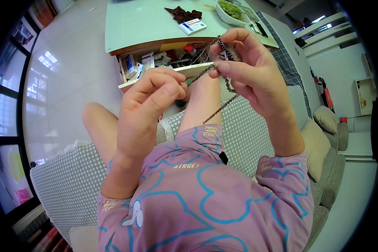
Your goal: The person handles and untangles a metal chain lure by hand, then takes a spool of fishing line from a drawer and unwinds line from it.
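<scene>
Up in front of my chest, my left hand (149,98) is curled into a loose fist, its thumb and fingertips pinching the near end of a beaded strand (206,71). From that pinch the strand runs taut, up and to the right, to my right hand (250,69). That line is its long axis, a slant from lower left to upper right. My right hand is also closed on it: thumb and forefinger nip the strand, part of it loops over the fingers, and a loose tail drops from that hand down and to the left, ending above my knee. The beads look small, dark brown and rounded, knobbly like a chain; I cannot tell what they are made of.

Below my hands lie my bare knees and mauve shorts printed with blue outlines. I sit on a sofa (243,130) under a grey cover with a fine pale dot pattern and a lace edge; plain cushions line its right side.

To the left are a glossy pale tiled floor (67,80) and dark-framed windows. Ahead stands a low table (134,25) with a smooth pale green top and a cluttered open shelf beneath. On it lie a dark crumpled cloth (181,13), a small white and blue box (192,26) and a white bowl (226,16) of green stuff.
</scene>
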The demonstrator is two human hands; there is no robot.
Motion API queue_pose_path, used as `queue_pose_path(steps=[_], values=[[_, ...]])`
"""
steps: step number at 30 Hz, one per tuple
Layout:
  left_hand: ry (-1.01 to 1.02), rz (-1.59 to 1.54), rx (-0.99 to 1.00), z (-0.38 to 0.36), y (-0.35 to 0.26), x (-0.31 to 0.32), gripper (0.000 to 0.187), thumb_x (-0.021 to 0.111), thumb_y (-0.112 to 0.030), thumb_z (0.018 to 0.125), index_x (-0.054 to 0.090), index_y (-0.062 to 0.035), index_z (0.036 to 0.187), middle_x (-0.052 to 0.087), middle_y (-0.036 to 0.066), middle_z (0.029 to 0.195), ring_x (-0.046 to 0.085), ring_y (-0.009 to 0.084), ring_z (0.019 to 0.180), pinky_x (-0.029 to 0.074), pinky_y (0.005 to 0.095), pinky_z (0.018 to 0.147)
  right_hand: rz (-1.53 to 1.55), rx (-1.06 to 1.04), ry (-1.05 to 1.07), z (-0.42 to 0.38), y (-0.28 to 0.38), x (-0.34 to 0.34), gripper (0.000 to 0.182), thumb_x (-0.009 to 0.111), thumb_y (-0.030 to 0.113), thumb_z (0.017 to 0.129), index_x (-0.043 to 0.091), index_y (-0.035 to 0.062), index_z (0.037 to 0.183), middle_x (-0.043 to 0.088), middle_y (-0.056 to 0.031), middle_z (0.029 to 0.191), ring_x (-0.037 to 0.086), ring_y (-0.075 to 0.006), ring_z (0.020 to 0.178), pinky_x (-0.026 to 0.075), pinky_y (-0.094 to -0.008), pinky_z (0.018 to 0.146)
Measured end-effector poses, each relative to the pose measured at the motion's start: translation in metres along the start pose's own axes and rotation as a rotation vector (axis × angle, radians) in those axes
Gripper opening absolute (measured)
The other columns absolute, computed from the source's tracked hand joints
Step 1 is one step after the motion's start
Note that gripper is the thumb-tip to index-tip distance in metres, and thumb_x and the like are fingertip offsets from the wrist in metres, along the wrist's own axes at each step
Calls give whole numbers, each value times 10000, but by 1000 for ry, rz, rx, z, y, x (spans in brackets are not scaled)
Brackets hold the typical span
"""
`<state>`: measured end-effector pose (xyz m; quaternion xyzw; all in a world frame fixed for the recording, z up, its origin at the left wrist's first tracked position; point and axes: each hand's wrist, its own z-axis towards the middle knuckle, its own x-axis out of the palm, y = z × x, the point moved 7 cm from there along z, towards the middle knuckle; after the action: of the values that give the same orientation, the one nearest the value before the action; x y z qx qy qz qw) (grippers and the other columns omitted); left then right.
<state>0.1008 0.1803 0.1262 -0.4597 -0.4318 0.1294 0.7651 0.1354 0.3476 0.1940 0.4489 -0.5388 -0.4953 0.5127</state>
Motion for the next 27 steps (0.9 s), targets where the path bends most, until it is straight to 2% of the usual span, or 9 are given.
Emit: queue_pose_path(steps=[3,6,9,12,19,22,24,25,27], values=[[-23,-241,-60,-4,3,1,169,546,-177,950,591,-16,922,575,109,1145,564,197,1047,435,379,955,21,45,25,1,1,-1,433,638,-46,811,479,59,1201,507,-101,1104,672,-178,879,388,-162,484],[-48,-318,-82,-4,5,-3,195,512,-216,955,562,-32,918,592,142,1183,547,282,1145,415,437,1029,37,53,24,2,0,-3,438,643,-43,806,483,61,1200,508,-105,1105,672,-181,887,374,-161,473],[-35,-420,-56,-3,8,-10,213,512,-231,964,576,-31,931,593,156,1224,536,304,1170,394,462,1057,40,55,26,1,1,-5,438,646,-41,803,485,62,1197,514,-109,1107,672,-178,893,361,-162,463],[-44,-503,-30,-4,7,-16,200,509,-216,968,577,-33,926,593,158,1234,528,314,1191,372,473,1075,-2,26,-24,3,-2,-9,439,645,-30,803,488,35,1208,534,-131,1139,662,-116,840,304,-133,358],[-26,-611,53,-4,5,-21,196,481,-225,974,522,-37,934,601,176,1166,536,307,1174,390,446,1054,-7,51,-22,2,-6,-13,428,638,-41,807,491,40,1200,537,-125,1133,658,-108,823,305,-133,355],[-47,-662,41,-3,6,-22,195,490,-233,975,520,-42,947,620,138,1000,582,289,1032,415,447,1030,12,63,7,1,-5,-10,427,642,-39,804,493,41,1196,537,-122,1135,661,-114,821,309,-131,354],[-3,-584,8,-2,6,-19,158,503,-211,969,526,-56,952,571,75,830,576,219,817,449,410,962,16,109,41,-1,-4,-5,422,663,-10,811,486,58,1188,516,-105,1120,672,-158,867,355,-158,436],[-4,-585,9,-2,4,-16,158,503,-211,969,526,-56,952,571,75,830,576,219,817,449,410,962,16,110,42,-1,-5,-5,422,663,-10,811,486,58,1188,516,-105,1120,672,-158,867,355,-158,436],[-173,-228,-33,-3,4,-17,97,551,-138,942,552,-58,996,516,19,757,495,115,684,471,299,800,27,104,60,-1,-6,-2,410,666,3,821,487,60,1185,517,-107,1128,673,-162,869,357,-159,435]])
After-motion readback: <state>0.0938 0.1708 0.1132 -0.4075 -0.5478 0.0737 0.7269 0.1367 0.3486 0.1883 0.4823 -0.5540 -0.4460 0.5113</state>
